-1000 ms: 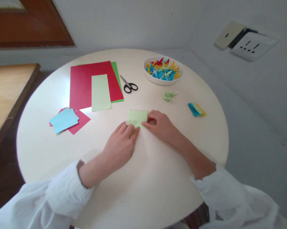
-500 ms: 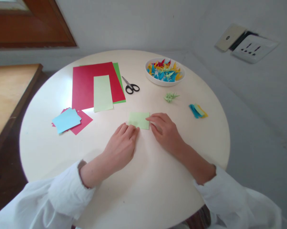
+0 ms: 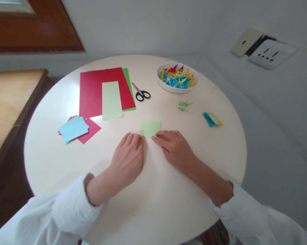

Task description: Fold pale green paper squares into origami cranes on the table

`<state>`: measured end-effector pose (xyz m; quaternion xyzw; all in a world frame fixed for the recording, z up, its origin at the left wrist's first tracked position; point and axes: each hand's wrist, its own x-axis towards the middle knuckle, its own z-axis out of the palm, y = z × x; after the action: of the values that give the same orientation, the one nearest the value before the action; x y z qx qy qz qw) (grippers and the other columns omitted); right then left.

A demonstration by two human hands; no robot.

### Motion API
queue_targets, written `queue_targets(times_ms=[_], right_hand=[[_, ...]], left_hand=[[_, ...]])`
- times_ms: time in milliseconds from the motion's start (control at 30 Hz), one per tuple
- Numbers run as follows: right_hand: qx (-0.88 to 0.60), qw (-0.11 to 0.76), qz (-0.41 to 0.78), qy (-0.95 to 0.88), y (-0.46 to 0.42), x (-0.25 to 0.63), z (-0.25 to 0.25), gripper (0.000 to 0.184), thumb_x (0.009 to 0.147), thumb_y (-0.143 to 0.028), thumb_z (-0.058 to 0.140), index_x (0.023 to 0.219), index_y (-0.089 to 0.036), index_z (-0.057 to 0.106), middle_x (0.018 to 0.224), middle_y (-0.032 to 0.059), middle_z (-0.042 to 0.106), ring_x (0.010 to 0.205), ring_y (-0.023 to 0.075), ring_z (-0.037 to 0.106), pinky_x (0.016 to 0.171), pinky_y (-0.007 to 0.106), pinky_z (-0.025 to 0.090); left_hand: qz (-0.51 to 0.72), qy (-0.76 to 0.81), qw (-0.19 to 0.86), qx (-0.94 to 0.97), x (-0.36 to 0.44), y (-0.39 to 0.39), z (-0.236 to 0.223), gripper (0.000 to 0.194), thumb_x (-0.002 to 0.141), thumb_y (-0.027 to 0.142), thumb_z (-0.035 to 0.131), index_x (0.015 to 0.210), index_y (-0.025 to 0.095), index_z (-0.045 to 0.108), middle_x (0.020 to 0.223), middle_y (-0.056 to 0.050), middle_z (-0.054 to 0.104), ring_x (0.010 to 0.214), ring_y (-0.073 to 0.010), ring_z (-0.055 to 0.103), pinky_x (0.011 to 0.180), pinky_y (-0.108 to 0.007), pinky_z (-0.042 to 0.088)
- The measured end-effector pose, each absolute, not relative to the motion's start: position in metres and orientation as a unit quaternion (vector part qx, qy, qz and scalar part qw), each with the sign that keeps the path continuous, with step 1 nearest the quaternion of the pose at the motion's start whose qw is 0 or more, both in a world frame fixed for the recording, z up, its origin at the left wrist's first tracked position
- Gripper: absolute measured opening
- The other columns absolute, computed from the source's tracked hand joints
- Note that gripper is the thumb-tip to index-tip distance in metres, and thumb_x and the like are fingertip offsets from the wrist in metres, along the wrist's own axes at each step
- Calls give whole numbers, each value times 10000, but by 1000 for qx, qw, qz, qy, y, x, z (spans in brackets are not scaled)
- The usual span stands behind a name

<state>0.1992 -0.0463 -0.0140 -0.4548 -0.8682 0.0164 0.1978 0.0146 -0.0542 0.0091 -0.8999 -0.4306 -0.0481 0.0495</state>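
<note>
A small light green sheet of paper (image 3: 150,127) lies on the white round table in front of me. My left hand (image 3: 130,151) is closed at its lower left corner, thumb and fingertips pressed together on the edge. At the lower right edge, my right hand (image 3: 176,147) has its thumb and index finger close together on the paper; its other fingers are curled behind. The fingertips cover both lower corners of the sheet. Right of it and farther back sits a little pile of light green folded paper cranes (image 3: 184,105).
Scissors (image 3: 141,92) with black handles lie beyond the sheet. Left of them are a large red sheet (image 3: 90,92) and a pale green strip (image 3: 112,102). Blue cut papers (image 3: 73,128) rest at left. A white dish (image 3: 177,90) holds colourful cranes; folded papers (image 3: 212,119) lie at right.
My right hand has slid from the sheet's right side down to its lower right edge. My left hand stays at the lower left corner. The view has shifted slightly.
</note>
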Motion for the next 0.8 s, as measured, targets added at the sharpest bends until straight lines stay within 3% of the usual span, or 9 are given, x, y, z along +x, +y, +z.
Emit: queue_targets(times_ms=[233, 433, 600, 800], right_hand=[[-443, 211, -22, -871, -46, 199, -17, 281, 832, -44, 459, 986, -192, 640, 992, 70, 662, 860, 175, 591, 769, 332, 399], [-436, 222, -28, -872, -46, 198, -16, 268, 825, -37, 462, 968, -176, 641, 966, 70, 662, 859, 174, 589, 756, 323, 397], [-442, 221, -35, -869, -46, 197, -16, 258, 831, -50, 462, 967, -185, 635, 962, 64, 659, 871, 174, 583, 759, 317, 392], [-450, 183, -41, -873, -50, 192, -10, 233, 872, -164, 461, 1040, -190, 620, 917, 68, 653, 830, 186, 573, 759, 332, 374]], left_hand=[[-34, -458, 90, -884, 16, -58, 15, 259, 743, 67, 447, 904, 28, 646, 828, -162, 595, 836, -282, 538, 804, -406, 458], [-95, -447, 128, -880, 15, -57, 11, 232, 753, 78, 445, 853, 43, 651, 820, -158, 590, 807, -270, 537, 758, -400, 476], [-169, -382, 99, -903, 19, -55, 1, 281, 771, 71, 421, 958, 33, 626, 953, -147, 588, 919, -243, 534, 935, -392, 434], [-119, -388, 67, -912, 20, -53, -4, 254, 764, 64, 433, 909, 30, 638, 868, -136, 594, 842, -241, 545, 880, -370, 471]])
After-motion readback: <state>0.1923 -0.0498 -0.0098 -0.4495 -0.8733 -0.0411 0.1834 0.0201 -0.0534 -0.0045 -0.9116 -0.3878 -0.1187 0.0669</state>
